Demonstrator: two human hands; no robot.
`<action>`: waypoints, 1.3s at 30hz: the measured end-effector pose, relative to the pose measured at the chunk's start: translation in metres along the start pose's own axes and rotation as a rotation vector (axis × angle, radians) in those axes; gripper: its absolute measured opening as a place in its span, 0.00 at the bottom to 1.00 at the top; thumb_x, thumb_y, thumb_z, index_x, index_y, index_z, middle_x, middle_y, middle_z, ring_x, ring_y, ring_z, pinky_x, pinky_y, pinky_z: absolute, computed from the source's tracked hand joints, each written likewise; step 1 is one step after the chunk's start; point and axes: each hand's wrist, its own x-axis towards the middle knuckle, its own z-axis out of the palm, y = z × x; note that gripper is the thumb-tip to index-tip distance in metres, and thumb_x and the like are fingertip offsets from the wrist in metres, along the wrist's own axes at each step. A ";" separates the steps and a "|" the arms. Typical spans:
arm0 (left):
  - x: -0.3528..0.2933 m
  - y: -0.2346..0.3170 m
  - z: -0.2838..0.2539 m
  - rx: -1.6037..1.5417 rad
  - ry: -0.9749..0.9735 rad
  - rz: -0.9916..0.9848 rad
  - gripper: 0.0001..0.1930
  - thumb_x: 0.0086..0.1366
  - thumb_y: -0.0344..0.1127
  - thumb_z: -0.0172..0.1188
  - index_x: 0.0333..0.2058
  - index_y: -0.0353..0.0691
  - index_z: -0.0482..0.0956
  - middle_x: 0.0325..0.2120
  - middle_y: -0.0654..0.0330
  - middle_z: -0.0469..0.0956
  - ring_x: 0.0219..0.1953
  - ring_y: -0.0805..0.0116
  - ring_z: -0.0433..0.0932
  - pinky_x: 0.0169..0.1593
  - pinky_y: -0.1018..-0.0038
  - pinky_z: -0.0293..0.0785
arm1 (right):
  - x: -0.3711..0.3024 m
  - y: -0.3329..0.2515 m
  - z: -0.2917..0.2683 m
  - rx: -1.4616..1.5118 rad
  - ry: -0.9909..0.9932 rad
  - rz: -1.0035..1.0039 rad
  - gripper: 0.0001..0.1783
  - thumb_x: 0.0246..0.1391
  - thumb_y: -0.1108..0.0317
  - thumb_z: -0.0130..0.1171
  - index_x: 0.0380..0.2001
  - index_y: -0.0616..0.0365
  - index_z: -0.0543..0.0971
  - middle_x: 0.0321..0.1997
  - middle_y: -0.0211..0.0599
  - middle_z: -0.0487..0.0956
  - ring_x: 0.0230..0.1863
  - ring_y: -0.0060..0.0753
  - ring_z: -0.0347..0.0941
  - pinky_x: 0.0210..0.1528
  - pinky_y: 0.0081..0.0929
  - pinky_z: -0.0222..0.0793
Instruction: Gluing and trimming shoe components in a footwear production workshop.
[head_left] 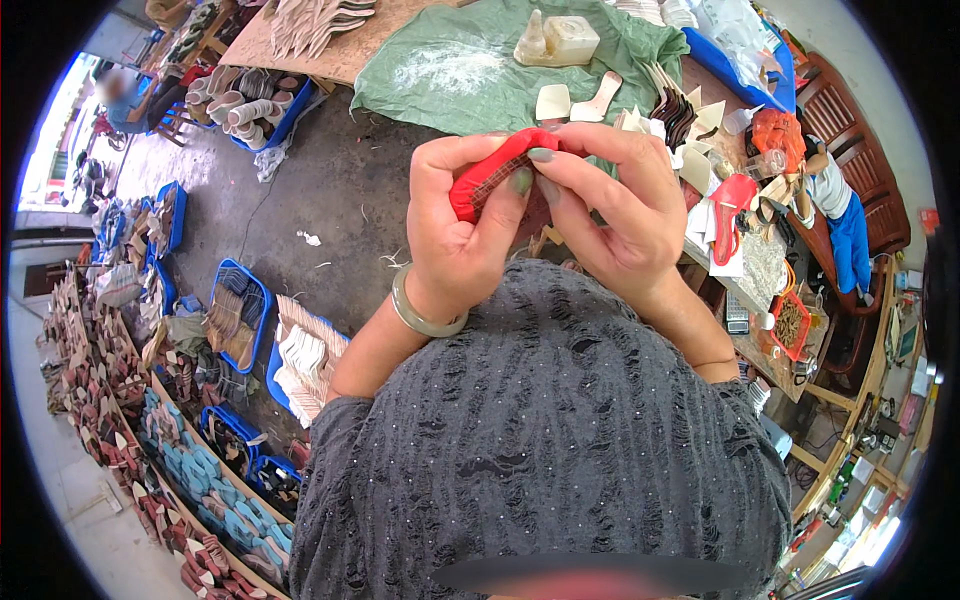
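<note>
My left hand (460,205) grips a red shoe upper (492,170), fingers behind it and thumb pressed on its inner side. A brownish gridded lining shows along that side. My right hand (625,205) pinches the far right end of the same upper between thumb and fingers. Both hands are raised in front of my chest, close together. Part of the upper is hidden by my fingers. On the table to the right lies another red upper (733,195) with a strap-like lower part.
A green cloth (400,85) with white powder covers the table ahead, bearing a cloudy plastic container (568,42) and pale sole-shaped pieces (597,100). Blue baskets (262,300) stand on the floor at left, near shoe racks (190,440). One person (845,220) is at right, another (125,108) far left.
</note>
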 end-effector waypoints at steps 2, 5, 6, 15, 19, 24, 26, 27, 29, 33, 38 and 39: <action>0.002 0.000 -0.002 -0.036 -0.017 0.011 0.15 0.62 0.24 0.55 0.45 0.33 0.63 0.39 0.56 0.71 0.38 0.75 0.74 0.42 0.78 0.73 | 0.000 -0.001 -0.006 0.176 0.010 0.164 0.15 0.39 0.76 0.62 0.35 0.56 0.80 0.35 0.34 0.79 0.30 0.28 0.74 0.30 0.19 0.65; 0.003 0.001 -0.005 -0.186 -0.051 -0.076 0.16 0.61 0.25 0.56 0.45 0.34 0.62 0.41 0.56 0.69 0.41 0.73 0.73 0.45 0.76 0.72 | 0.003 0.003 -0.014 0.507 0.022 0.582 0.10 0.51 0.69 0.58 0.37 0.58 0.80 0.33 0.33 0.78 0.31 0.20 0.72 0.34 0.14 0.65; 0.004 0.000 -0.005 -0.216 -0.077 -0.075 0.16 0.61 0.26 0.57 0.45 0.35 0.62 0.40 0.57 0.69 0.42 0.73 0.72 0.46 0.76 0.71 | 0.007 0.009 -0.015 0.709 -0.105 0.780 0.10 0.54 0.66 0.56 0.36 0.59 0.81 0.31 0.30 0.78 0.30 0.17 0.70 0.32 0.14 0.64; 0.009 -0.003 -0.009 -0.267 -0.205 -0.100 0.16 0.61 0.27 0.57 0.45 0.36 0.62 0.39 0.58 0.68 0.41 0.73 0.71 0.48 0.76 0.69 | 0.004 0.031 -0.010 1.248 -0.423 1.147 0.13 0.53 0.62 0.61 0.35 0.62 0.82 0.24 0.24 0.75 0.24 0.13 0.65 0.27 0.13 0.62; 0.011 0.000 -0.007 -0.193 -0.220 -0.095 0.16 0.61 0.26 0.57 0.45 0.35 0.62 0.39 0.58 0.69 0.41 0.74 0.70 0.48 0.76 0.69 | 0.002 0.034 -0.009 1.294 -0.413 1.079 0.13 0.52 0.62 0.61 0.35 0.62 0.82 0.27 0.26 0.77 0.24 0.14 0.65 0.27 0.13 0.62; 0.012 0.001 -0.008 -0.163 -0.228 -0.128 0.15 0.61 0.26 0.56 0.45 0.34 0.62 0.39 0.58 0.68 0.41 0.74 0.70 0.48 0.76 0.68 | 0.002 0.034 -0.009 1.314 -0.400 1.080 0.12 0.53 0.63 0.61 0.33 0.62 0.82 0.28 0.25 0.77 0.24 0.14 0.65 0.27 0.13 0.61; 0.012 0.000 -0.008 -0.164 -0.235 -0.136 0.15 0.61 0.26 0.56 0.45 0.34 0.62 0.39 0.57 0.68 0.41 0.74 0.70 0.48 0.76 0.68 | 0.004 0.029 -0.010 1.123 -0.403 0.997 0.10 0.54 0.65 0.59 0.31 0.62 0.82 0.26 0.25 0.76 0.24 0.15 0.66 0.26 0.15 0.60; 0.012 -0.003 -0.008 -0.116 -0.240 -0.104 0.15 0.62 0.26 0.55 0.45 0.34 0.62 0.39 0.57 0.68 0.40 0.74 0.70 0.47 0.76 0.68 | 0.004 0.027 -0.009 1.124 -0.403 0.998 0.10 0.54 0.65 0.59 0.31 0.62 0.82 0.26 0.25 0.76 0.24 0.15 0.66 0.26 0.15 0.60; 0.011 -0.006 -0.008 -0.068 -0.245 -0.073 0.15 0.62 0.27 0.55 0.45 0.34 0.62 0.38 0.57 0.68 0.40 0.74 0.70 0.46 0.76 0.68 | 0.004 0.022 -0.006 0.823 -0.328 0.872 0.10 0.55 0.67 0.57 0.28 0.63 0.81 0.23 0.24 0.73 0.24 0.14 0.66 0.24 0.16 0.59; 0.007 -0.010 -0.006 -0.045 -0.201 -0.084 0.15 0.61 0.26 0.56 0.44 0.37 0.62 0.40 0.58 0.68 0.40 0.73 0.70 0.47 0.76 0.67 | -0.003 0.014 0.004 0.511 -0.152 0.533 0.10 0.55 0.68 0.56 0.28 0.65 0.80 0.22 0.24 0.72 0.24 0.13 0.66 0.24 0.17 0.60; 0.007 -0.017 -0.005 -0.273 -0.125 -0.134 0.15 0.61 0.27 0.57 0.44 0.36 0.63 0.38 0.59 0.68 0.39 0.74 0.70 0.46 0.77 0.68 | -0.009 0.015 0.006 0.937 -0.192 0.896 0.14 0.59 0.64 0.53 0.34 0.65 0.80 0.23 0.25 0.75 0.25 0.15 0.67 0.28 0.19 0.65; 0.006 -0.022 -0.007 -0.382 -0.133 -0.173 0.16 0.60 0.27 0.58 0.44 0.37 0.63 0.38 0.60 0.68 0.40 0.75 0.70 0.46 0.77 0.69 | -0.007 0.012 0.005 0.940 -0.190 0.894 0.14 0.59 0.64 0.53 0.34 0.65 0.80 0.23 0.25 0.75 0.25 0.15 0.67 0.28 0.19 0.65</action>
